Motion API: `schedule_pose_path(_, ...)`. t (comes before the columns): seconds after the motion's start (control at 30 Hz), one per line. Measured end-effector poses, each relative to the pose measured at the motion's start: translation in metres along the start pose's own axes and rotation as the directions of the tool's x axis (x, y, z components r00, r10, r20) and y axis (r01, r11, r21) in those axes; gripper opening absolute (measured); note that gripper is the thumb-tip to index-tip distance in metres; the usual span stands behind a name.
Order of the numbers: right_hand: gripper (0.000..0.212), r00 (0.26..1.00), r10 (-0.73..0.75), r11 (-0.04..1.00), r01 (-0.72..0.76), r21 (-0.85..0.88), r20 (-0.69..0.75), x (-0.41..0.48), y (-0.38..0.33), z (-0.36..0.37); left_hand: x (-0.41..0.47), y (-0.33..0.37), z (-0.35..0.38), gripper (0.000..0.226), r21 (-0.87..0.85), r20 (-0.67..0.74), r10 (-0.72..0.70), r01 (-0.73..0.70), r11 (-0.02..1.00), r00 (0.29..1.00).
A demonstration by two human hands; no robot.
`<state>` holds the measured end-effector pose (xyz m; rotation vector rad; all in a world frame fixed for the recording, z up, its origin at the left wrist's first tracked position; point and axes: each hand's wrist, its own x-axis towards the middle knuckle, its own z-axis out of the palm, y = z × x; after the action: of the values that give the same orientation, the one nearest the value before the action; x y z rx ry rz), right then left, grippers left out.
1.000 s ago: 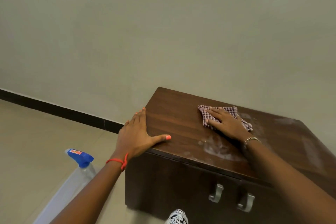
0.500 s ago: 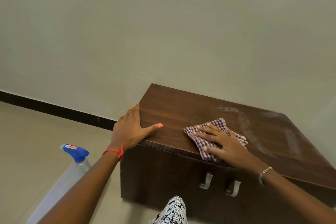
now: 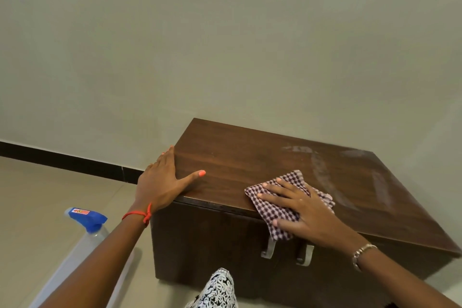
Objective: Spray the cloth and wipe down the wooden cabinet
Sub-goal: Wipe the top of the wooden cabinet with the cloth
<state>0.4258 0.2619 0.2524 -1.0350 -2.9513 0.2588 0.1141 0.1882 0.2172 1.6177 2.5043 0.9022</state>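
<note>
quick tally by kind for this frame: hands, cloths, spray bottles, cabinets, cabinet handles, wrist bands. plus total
Hands: 2 (left hand, right hand)
Cloths: 1 (checked cloth)
Spray bottles: 1 (spray bottle)
Cabinets: 1 (wooden cabinet)
Cabinet handles: 2 (left handle, right handle)
Wrist bands: 2 (red thread, metal bracelet)
Total: 9

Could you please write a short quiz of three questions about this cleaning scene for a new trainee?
1. True or false: the right hand presses the checked cloth flat at the front edge of the cabinet.
2. Where does the spray bottle stand? A) on the cabinet B) on the floor, left of the cabinet C) in the left hand
3. Which part of the cabinet top shows whitish streaks?

Key: 1. true 2. B 3. the right part, beyond the cloth
</note>
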Motion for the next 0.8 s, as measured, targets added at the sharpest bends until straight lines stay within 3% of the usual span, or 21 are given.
schedule_pose_path(0.07, 0.056, 1.0, 0.006, 1.0, -0.006, 0.002, -0.007, 0.014, -0.012, -0.002, 0.0, 0.001, -0.001, 0.112, 0.004, -0.001, 0.001, -0.001, 1.0, 1.0)
schedule_pose_path(0.17, 0.066, 0.992, -0.119, 0.992, 0.117, -0.041, -0.037, 0.044, -0.044, 0.009, 0.001, 0.0, 0.0, 0.112, 0.007, 0.021, -0.009, 0.008, 1.0, 1.0)
schedule_pose_path(0.23, 0.061, 0.98, -0.196, 0.98, 0.194, -0.052, -0.04, 0.054, -0.058, 0.014, 0.0, -0.001, 0.0, 0.112, 0.008, 0.022, -0.005, 0.005, 1.0, 1.0)
schedule_pose_path(0.37, 0.055, 0.978, -0.204, 0.979, 0.203, -0.01, -0.048, 0.031, -0.048, 0.013, 0.002, -0.003, 0.0, 0.116, 0.023, 0.026, 0.018, -0.018, 1.0, 1.0)
schedule_pose_path(0.43, 0.054, 0.988, -0.137, 0.99, 0.138, 0.014, -0.065, 0.007, -0.027, 0.012, 0.002, -0.003, -0.001, 0.116, 0.068, 0.014, 0.062, -0.063, 0.996, 0.998)
schedule_pose_path(0.53, 0.061, 0.987, 0.121, 0.991, -0.116, 0.06, -0.103, -0.014, 0.014, 0.005, -0.005, 0.013, -0.002, 0.114, 0.083, -0.043, 0.151, -0.147, 0.986, 0.988)
schedule_pose_path(0.63, 0.081, 0.945, 0.314, 0.948, -0.307, 0.085, -0.088, 0.009, 0.041, -0.007, -0.012, 0.051, 0.004, 0.114, 0.037, 0.051, 0.323, -0.325, 0.945, 0.945)
schedule_pose_path(0.7, 0.068, 0.941, 0.337, 0.94, -0.334, 0.067, -0.04, 0.027, 0.038, -0.01, -0.013, 0.073, 0.014, 0.116, 0.028, 0.156, 0.419, -0.428, 0.903, 0.894)
schedule_pose_path(0.8, 0.052, 0.975, 0.208, 0.977, -0.204, 0.062, -0.075, 0.007, 0.026, -0.002, -0.009, 0.083, 0.021, 0.116, 0.027, 0.257, 0.448, -0.47, 0.882, 0.856)
